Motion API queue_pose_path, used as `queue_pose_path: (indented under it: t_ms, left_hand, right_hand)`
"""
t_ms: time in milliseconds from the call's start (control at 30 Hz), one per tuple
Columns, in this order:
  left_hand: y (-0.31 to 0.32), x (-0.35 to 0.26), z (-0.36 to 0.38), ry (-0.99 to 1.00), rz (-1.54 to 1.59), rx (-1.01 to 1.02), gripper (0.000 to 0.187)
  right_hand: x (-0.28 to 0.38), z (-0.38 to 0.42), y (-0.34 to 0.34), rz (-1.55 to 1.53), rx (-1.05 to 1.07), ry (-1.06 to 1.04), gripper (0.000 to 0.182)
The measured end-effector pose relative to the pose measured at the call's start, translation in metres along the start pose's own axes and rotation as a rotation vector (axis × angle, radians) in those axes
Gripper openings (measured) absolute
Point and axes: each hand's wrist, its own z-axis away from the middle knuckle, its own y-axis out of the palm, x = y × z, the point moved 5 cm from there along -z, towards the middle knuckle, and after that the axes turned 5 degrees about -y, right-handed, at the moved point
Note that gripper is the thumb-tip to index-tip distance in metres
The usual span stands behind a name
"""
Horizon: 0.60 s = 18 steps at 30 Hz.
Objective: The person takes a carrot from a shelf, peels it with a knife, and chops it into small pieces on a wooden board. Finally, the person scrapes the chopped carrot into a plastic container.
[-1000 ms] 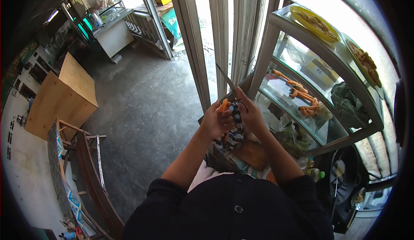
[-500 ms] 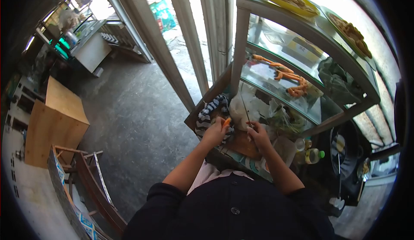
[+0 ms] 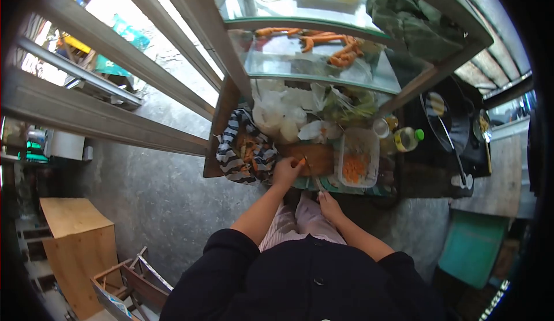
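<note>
My left hand [image 3: 285,172] is closed on a small piece of carrot [image 3: 301,162] at the left part of a wooden cutting board [image 3: 321,155]. In my right hand [image 3: 330,206] is the handle of a knife [image 3: 315,180]; its blade points away from me over the board, just right of the carrot piece. To the right of the board stands a clear plastic container [image 3: 374,148] with chopped orange bits [image 3: 354,168] in it. On the left a black-and-white striped bag [image 3: 229,136] lies open, holding orange and brown scraps [image 3: 249,150].
Behind the board are white plastic bags [image 3: 274,113] and leafy greens [image 3: 349,107]. A glass cabinet [image 3: 323,81] with whole carrots [image 3: 346,52] rises above. Rightward stand a green-capped bottle [image 3: 405,140] and a dark wok [image 3: 459,122]. Wooden slats [image 3: 115,119] border the left.
My view has turned toward the counter, bringing the container and scraps into sight. The knife, raised with its blade upward before, is now lowered to the board beside the carrot piece.
</note>
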Motion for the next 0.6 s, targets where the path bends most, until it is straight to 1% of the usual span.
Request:
queue_pose_path:
  t_ms: [33, 67, 100, 133, 200, 233, 300, 400, 600]
  left_hand:
    - [-0.001, -0.001, 0.0, 0.019, 0.027, -0.006, 0.034]
    - [-0.002, -0.002, 0.0, 0.04, 0.052, -0.012, 0.033]
    - [-0.009, -0.012, 0.006, 0.019, 0.053, -0.02, 0.033]
    - [-0.006, -0.01, 0.005, 0.027, 0.045, 0.004, 0.033]
    - [-0.005, -0.011, 0.006, 0.072, 0.036, -0.037, 0.038]
    - [-0.004, -0.011, 0.006, 0.081, 0.033, -0.016, 0.038]
    - [-0.006, -0.012, 0.006, 0.115, 0.025, -0.034, 0.038]
    - [-0.005, -0.013, 0.007, 0.112, 0.021, -0.019, 0.034]
    - [-0.003, -0.011, 0.002, 0.147, -0.001, -0.026, 0.031]
  right_hand:
    - [0.004, 0.005, 0.004, -0.008, -0.009, 0.023, 0.038]
    - [0.013, 0.007, 0.004, 0.002, -0.071, -0.032, 0.037]
    - [0.023, 0.007, 0.004, 0.013, -0.136, -0.088, 0.037]
    - [0.025, 0.006, 0.009, 0.002, -0.152, -0.071, 0.037]
    - [0.032, 0.006, 0.013, 0.217, -0.186, -0.085, 0.036]
    - [0.035, 0.008, 0.013, 0.21, -0.202, -0.069, 0.036]
    - [0.043, 0.009, 0.014, 0.338, -0.184, -0.046, 0.034]
    - [0.051, 0.011, 0.012, 0.386, -0.195, -0.038, 0.034]
    - [0.058, 0.019, 0.011, 0.372, -0.214, -0.005, 0.035]
